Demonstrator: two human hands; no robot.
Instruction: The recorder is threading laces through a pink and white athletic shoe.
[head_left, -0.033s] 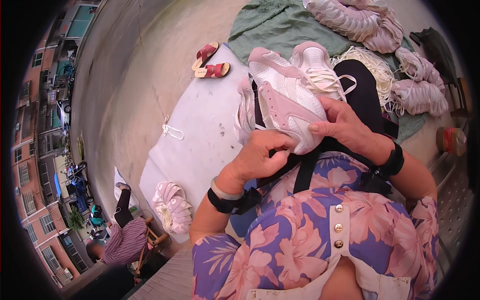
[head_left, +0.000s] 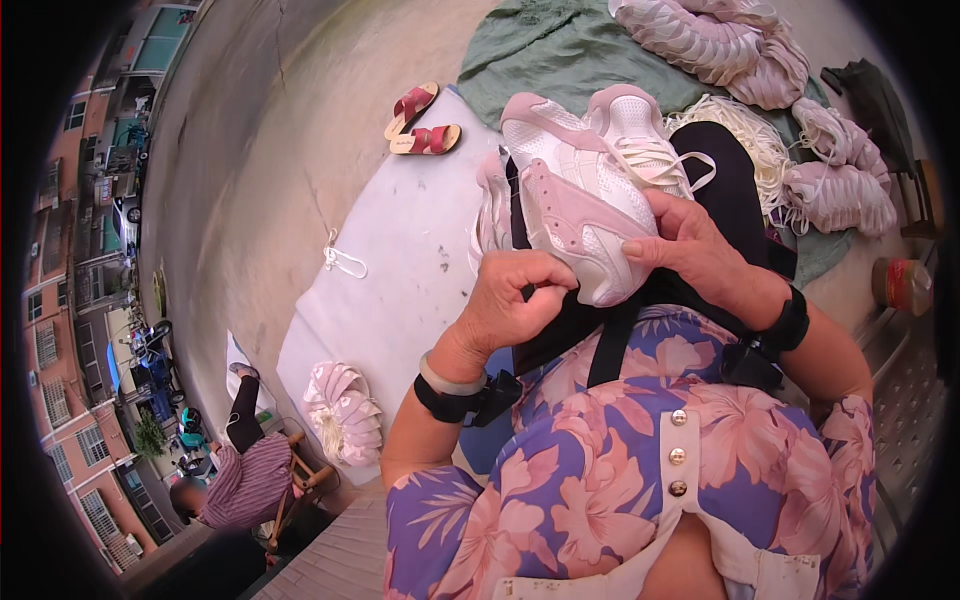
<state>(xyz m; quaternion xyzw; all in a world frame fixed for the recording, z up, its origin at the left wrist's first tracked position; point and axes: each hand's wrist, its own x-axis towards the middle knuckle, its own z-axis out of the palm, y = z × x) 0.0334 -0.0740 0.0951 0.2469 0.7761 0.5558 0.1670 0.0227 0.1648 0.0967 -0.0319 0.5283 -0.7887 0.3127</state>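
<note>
On the lap, right hand (head_left: pixel 700 250) clasps the sneaker (head_left: pixel 585 205); left hand (head_left: pixel 515 300) pinches near its heel. A loose clasp could let it slide off.

Both forearms come up from the lower edge and meet in front of the chest, elbows bent and spread wide. The left hand (head_left: pixel 515 300) is curled into a loose fist, knuckles up, thumb and forefinger pinched together at their tips; whether anything lies in that pinch is hard to tell. The right hand (head_left: pixel 690 250) lies palm down with fingers stretched leftward and slightly bent, its grip pressing flat. Each wrist wears a dark band, the left a pale one beside it.
</note>
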